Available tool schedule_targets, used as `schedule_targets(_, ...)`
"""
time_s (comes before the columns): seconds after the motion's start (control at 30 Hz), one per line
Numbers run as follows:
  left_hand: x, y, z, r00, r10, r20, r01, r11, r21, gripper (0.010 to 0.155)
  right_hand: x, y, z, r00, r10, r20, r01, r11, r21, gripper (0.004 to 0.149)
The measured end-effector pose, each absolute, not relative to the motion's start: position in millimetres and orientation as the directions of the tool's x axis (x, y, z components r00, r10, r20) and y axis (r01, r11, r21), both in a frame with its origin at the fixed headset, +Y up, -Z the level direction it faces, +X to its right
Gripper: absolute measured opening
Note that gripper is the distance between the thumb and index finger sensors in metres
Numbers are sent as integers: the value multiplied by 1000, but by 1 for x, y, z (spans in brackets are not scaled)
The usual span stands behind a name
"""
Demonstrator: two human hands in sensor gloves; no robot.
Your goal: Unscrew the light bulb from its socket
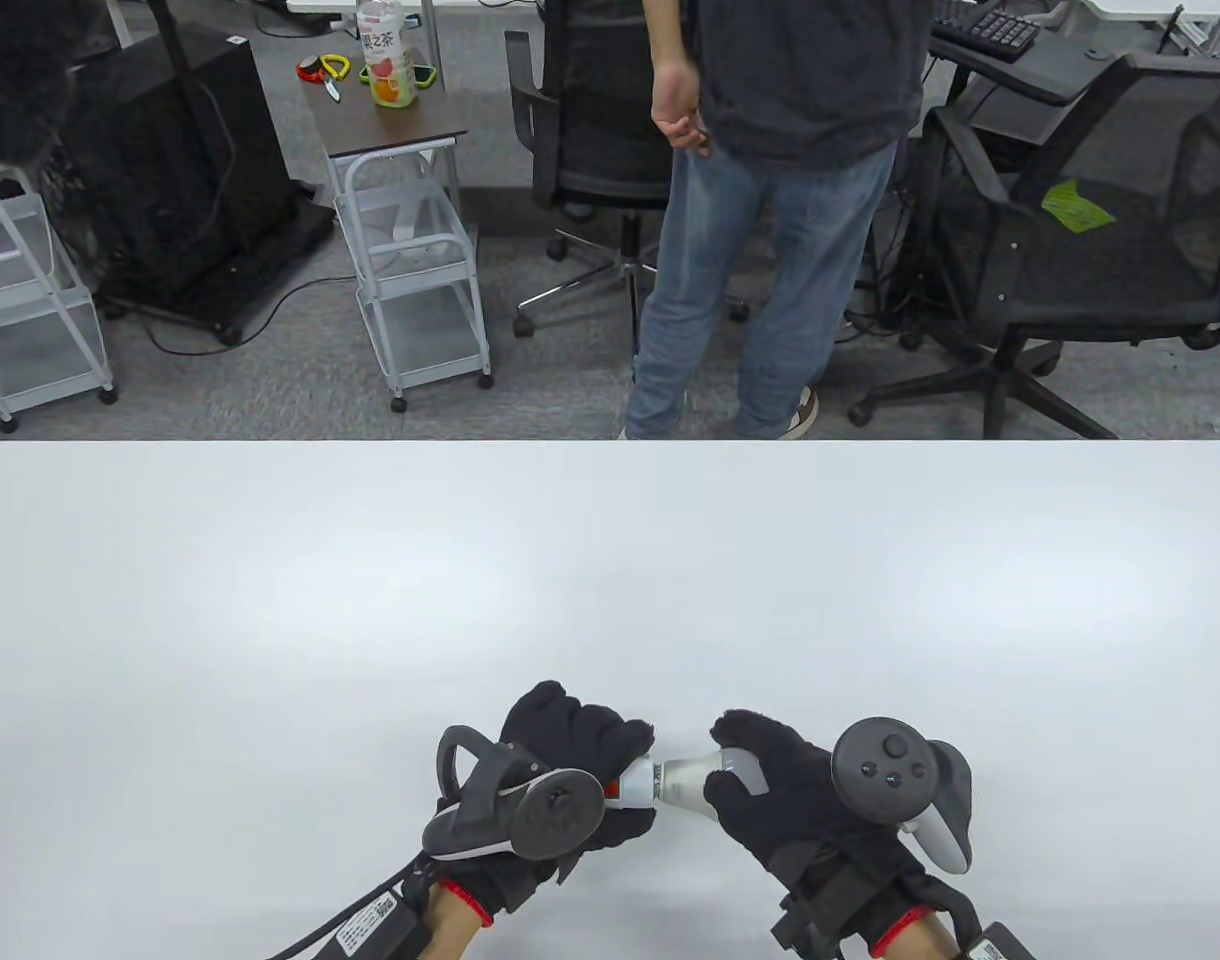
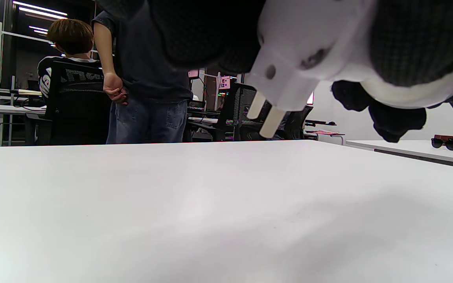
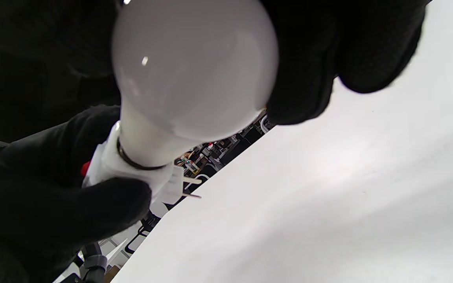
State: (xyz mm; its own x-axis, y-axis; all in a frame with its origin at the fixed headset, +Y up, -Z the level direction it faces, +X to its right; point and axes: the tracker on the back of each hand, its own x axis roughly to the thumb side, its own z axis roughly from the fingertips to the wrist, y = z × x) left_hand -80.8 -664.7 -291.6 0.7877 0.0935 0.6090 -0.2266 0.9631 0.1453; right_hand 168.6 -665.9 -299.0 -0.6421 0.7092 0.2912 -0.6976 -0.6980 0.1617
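A white light bulb (image 1: 698,777) sits screwed into a white plug-in socket (image 1: 632,780) with a red button, held level above the table near its front edge. My left hand (image 1: 580,770) grips the socket; its two plug pins (image 2: 265,114) point down toward the table in the left wrist view. My right hand (image 1: 760,775) wraps around the bulb's round globe (image 3: 195,67). In the right wrist view the socket (image 3: 132,173) shows below the bulb's neck, with my left fingers (image 3: 73,204) over it. A metal thread band shows between bulb and socket.
The white table (image 1: 610,580) stretches ahead of both hands. A person in jeans (image 1: 760,220) stands just past its far edge, between office chairs. A small cart (image 1: 410,250) with a bottle stands far left. Sunglasses (image 2: 452,143) lie on a neighbouring table.
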Motion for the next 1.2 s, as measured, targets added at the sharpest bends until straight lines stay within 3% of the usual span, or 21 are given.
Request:
schedule_targets(0.47, -88, -670, -300, 773, 204, 601, -269, 963, 19, 75, 163, -663, -293, -670, 637, 381, -646, -753, 121, 75)
schedule_targets(0.6, -88, -670, -300, 785, 160, 598, -235, 971, 48, 75, 166, -670, -297, -648, 679, 345, -673, -722, 160, 76)
schedule_targets(0.87, -84, -669, -296, 791, 104, 603, -206, 973, 102, 75, 178, -683, -304, -646, 739, 189, -712, -673, 201, 94)
schedule_targets(1.2, -82, -670, -296, 791, 99, 603, -202, 974, 104, 75, 176, -682, -306, -662, 727, 183, -696, -687, 211, 83)
